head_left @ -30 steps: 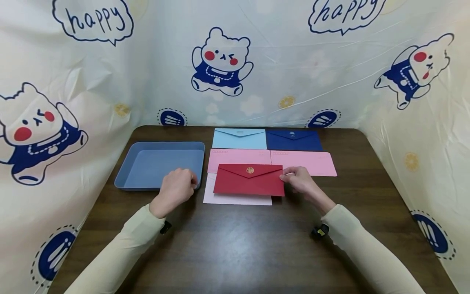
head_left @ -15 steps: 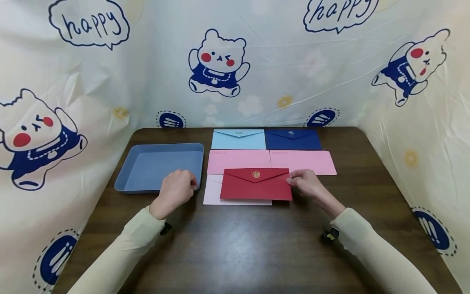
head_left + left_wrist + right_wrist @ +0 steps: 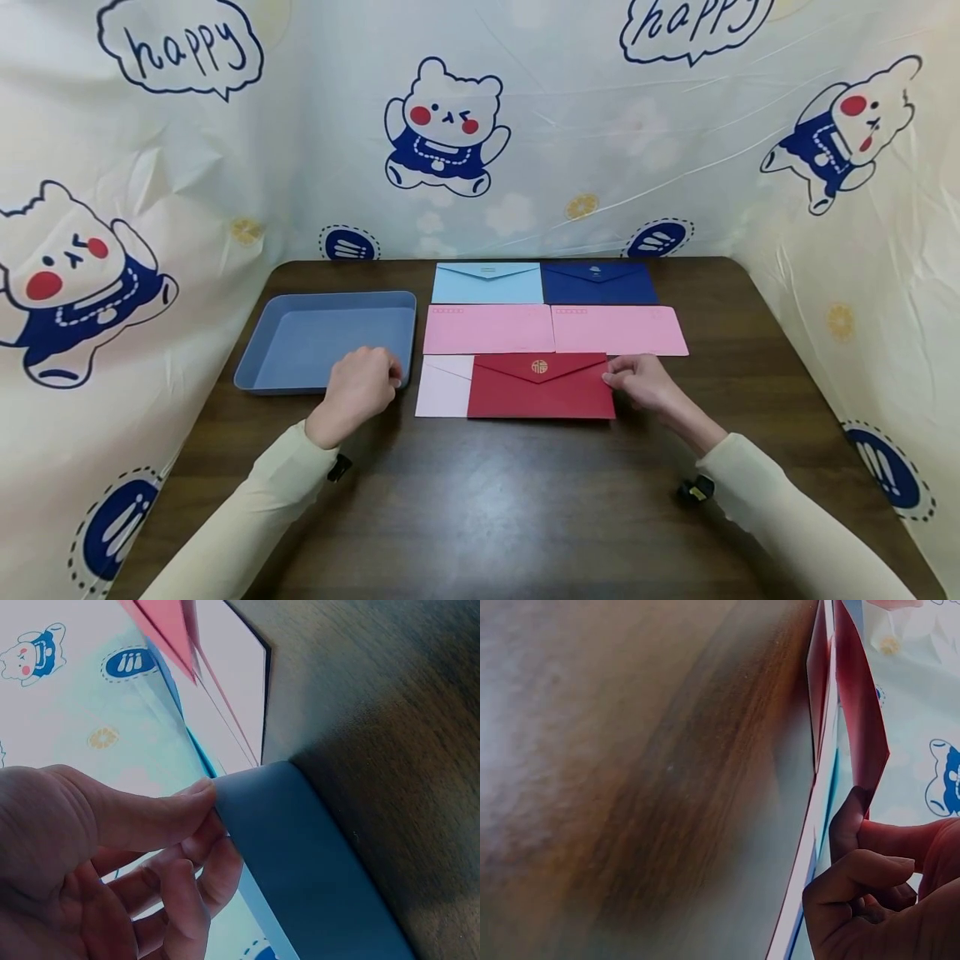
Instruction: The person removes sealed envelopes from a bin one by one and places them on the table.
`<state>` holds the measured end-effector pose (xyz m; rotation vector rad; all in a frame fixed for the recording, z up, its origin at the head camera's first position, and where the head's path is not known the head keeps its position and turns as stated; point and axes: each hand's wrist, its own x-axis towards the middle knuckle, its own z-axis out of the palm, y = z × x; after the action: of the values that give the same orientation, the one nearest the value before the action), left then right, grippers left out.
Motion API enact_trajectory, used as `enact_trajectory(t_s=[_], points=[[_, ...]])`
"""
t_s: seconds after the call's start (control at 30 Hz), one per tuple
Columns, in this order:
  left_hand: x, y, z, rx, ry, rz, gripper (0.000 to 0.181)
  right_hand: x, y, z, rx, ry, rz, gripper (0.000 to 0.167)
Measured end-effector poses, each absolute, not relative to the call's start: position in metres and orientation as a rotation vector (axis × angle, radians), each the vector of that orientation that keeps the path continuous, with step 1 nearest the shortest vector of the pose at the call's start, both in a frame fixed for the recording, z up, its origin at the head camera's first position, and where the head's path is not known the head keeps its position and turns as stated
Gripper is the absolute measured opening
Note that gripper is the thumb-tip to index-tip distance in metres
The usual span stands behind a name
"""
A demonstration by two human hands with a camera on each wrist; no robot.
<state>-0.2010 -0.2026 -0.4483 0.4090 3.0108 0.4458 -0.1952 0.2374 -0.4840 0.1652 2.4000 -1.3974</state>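
Observation:
My right hand pinches the right edge of a red envelope with a gold emblem. In the right wrist view the red envelope is held between thumb and forefinger, apart from the table at that end. It covers part of a white envelope. My left hand is at the near right corner of a blue tray. The left wrist view shows the thumb and fingers pinching the rim of the tray.
Behind the red envelope lie two pink envelopes side by side. Farther back are a light blue envelope and a dark blue envelope. All rest on a brown wooden table, with a printed curtain around its far sides.
The red envelope has moved right and nearer with my right hand, uncovering the left part of the white envelope. My left hand stays at the tray.

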Motion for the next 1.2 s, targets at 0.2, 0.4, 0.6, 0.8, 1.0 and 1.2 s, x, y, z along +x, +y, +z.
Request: enact_trajectory(t_s=[0.2, 0.4, 0.6, 0.8, 1.0, 1.2], points=[[-0.201, -0.203, -0.449, 0.406, 3.002, 0.454, 0.013, -0.191, 0.242, -0.485, 0.166, 2.414, -1.386, 0.025], [-0.201, -0.203, -0.450, 0.400, 2.995, 0.456, 0.014, -0.188, 0.247, -0.486, 0.187, 2.414, -1.363, 0.026], [-0.200, -0.203, -0.450, 0.392, 2.993, 0.457, 0.016, -0.185, 0.253, -0.490, 0.205, 2.413, -1.367, 0.028], [-0.199, -0.203, -0.450, 0.379, 2.985, 0.471, 0.016, -0.184, 0.260, -0.493, 0.205, 2.409, -1.405, 0.024], [-0.200, -0.202, -0.449, 0.360, 2.983, 0.475, 0.014, -0.183, 0.269, -0.492, 0.222, 2.413, -1.392, 0.025], [-0.201, -0.203, -0.449, 0.365, 2.981, 0.480, 0.014, -0.183, 0.277, -0.489, 0.248, 2.424, -1.355, 0.029]])
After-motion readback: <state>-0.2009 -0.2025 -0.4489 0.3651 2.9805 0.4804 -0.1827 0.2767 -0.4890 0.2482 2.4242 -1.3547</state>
